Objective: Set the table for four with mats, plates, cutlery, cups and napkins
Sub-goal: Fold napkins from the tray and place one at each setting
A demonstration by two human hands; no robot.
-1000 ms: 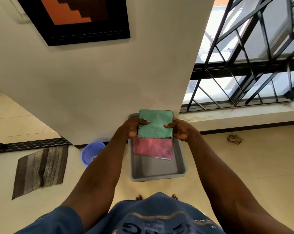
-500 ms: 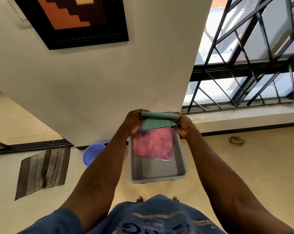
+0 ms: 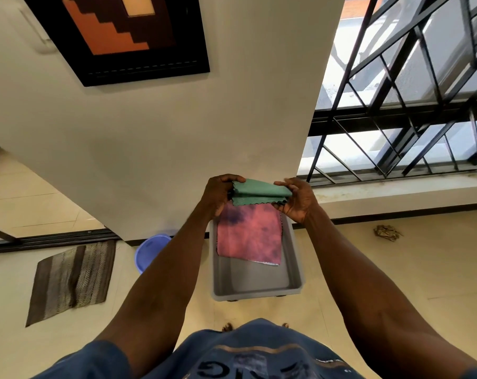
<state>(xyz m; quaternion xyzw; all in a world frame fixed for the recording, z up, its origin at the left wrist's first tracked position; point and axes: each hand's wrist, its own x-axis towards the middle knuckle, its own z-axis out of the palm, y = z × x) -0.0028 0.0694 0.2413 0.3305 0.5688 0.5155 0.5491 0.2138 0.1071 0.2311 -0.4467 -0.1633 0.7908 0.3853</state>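
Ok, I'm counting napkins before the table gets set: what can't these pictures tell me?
- Head view: layers in the folded green cloth; its folds hide them.
- Far end of the grey bin; the left hand, right hand and both cloths cover it.
- Anything under the pink cloth.
- The table itself lies outside the frame.

Cream wall (image 3: 155, 149) fills the centre of the view. Dark-framed picture (image 3: 128, 34) hangs on it, orange and brown stepped pattern. Right: window (image 3: 412, 105) with black metal grille, bright daylight behind it; pale sill (image 3: 396, 192) below. Floor (image 3: 396, 269) of cream tiles with dark skirting along the wall. Striped brown mat (image 3: 70, 280) lies at left. Blue bucket (image 3: 150, 253) stands at the wall corner. Crumpled brown scrap (image 3: 386, 232) lies on the floor near the sill.
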